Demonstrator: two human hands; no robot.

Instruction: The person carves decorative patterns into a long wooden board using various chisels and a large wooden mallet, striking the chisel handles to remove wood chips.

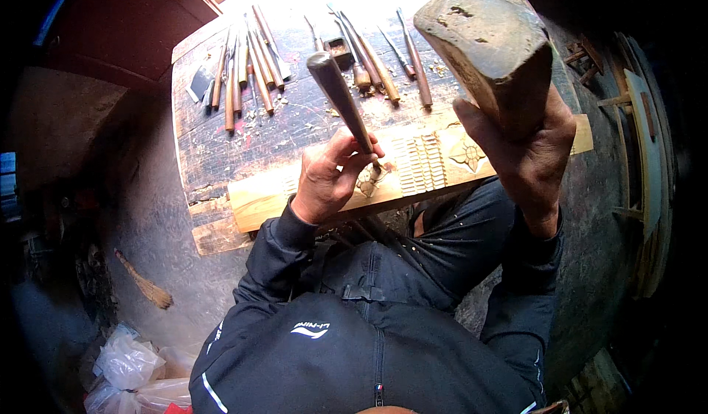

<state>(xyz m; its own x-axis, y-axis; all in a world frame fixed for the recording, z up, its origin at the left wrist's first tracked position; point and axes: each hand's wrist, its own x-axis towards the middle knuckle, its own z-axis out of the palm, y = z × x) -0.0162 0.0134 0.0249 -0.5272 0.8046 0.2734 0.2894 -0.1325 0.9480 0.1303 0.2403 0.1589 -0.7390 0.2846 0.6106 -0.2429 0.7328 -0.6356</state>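
Note:
My left hand (330, 171) is closed around a wood-carving chisel (341, 97), which leans with its handle up and to the left. Its lower end meets a carved motif on a long pale wooden board (259, 202); the very tip is hard to make out. In my right hand (527, 156) is a heavy, worn wooden mallet (490, 42), raised above the board and close to the camera. Its grip is hidden by the head and my fingers. Rows of small cuts (419, 165) and a second, star-like motif (469, 154) show on the board between my hands.
On the dark worktable (284, 145) lie several carving tools (247, 67) at the left and more chisels (372, 64) behind the board, among wood chips. A small wooden block plane (339, 51) sits among them. A broom (147, 287) and plastic bags (129, 366) are on the floor at left.

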